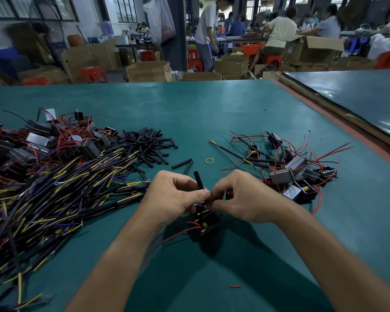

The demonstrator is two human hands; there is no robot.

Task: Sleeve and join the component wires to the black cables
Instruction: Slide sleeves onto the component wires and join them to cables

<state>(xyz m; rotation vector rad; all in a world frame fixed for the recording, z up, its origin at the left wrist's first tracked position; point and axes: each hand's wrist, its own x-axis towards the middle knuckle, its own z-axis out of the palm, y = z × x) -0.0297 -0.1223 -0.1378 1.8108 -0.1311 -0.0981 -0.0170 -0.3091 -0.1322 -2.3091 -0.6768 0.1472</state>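
Left hand (173, 195) and right hand (245, 198) hide the lower end of the black sleeve (198, 180); the cable pile (43, 188) exits frame left.

The camera on my head looks forward and down, close over my table (212, 104), workshop visible beyond.

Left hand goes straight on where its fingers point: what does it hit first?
Probably the right hand: the left hand points right, and both pinch at the black sleeve between them.
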